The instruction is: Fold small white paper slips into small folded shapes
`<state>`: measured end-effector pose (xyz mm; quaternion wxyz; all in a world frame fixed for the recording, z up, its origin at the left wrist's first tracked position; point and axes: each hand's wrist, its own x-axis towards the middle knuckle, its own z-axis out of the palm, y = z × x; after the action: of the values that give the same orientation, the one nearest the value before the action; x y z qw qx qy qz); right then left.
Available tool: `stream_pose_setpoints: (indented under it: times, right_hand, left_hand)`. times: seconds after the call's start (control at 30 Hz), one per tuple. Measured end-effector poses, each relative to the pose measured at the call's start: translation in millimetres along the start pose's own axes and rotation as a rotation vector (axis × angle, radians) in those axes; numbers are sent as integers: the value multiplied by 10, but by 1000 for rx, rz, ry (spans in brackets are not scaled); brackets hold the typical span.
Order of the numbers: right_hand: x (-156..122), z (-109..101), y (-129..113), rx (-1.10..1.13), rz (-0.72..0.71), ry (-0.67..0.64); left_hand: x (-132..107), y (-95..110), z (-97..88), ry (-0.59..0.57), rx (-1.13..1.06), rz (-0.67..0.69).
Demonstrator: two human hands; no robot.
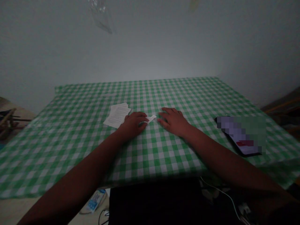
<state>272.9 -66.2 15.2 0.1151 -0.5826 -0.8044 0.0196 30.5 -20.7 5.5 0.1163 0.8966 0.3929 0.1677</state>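
Observation:
A narrow strip of folded white paper [151, 119] lies on the green gingham tablecloth [150, 93], between my two hands. My left hand [133, 125] is curled over the strip's left end and grips it against the cloth. My right hand [172, 122] rests palm down with its fingers spread, and its fingertips are very close to the strip's right end. A small stack of printed white sheets [117, 115] lies just left of my left hand, touching its edge.
A dark-cased phone [239, 136] lies on the cloth at right, its screen partly blurred out. A wall rises behind the table. Wooden pieces stand at far left. Below the table's front edge are a blue-and-white packet [95, 200], a white cable [222, 193] and a dark object [152, 203].

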Motion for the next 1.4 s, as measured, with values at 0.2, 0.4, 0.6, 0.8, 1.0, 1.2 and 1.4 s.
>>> stream_pose_setpoints:
  times: [0.2, 0.4, 0.6, 0.8, 1.0, 1.2, 1.4]
  right_hand:
    - [46, 33, 5, 59, -158, 37]
    - [5, 26, -44, -5, -81, -41]
    - [50, -50, -15, 16, 18, -17]
    - [89, 29, -53, 118, 6, 81]
    - [74, 124, -146, 134, -12, 89]
    - [174, 130, -95, 154, 160, 115]
    - [219, 137, -55, 165, 228, 120]
  left_hand:
    - [-8, 17, -19, -4, 18, 29]
    - [-13, 29, -28, -21, 34, 29]
    - [-30, 24, -25, -26, 26, 48]
    - [-32, 170, -32, -76, 21, 89]
    - [-24, 195, 4, -66, 23, 74]
    - [-23, 161, 38, -49, 5, 76]
    - [-20, 163, 14, -56, -17, 97]
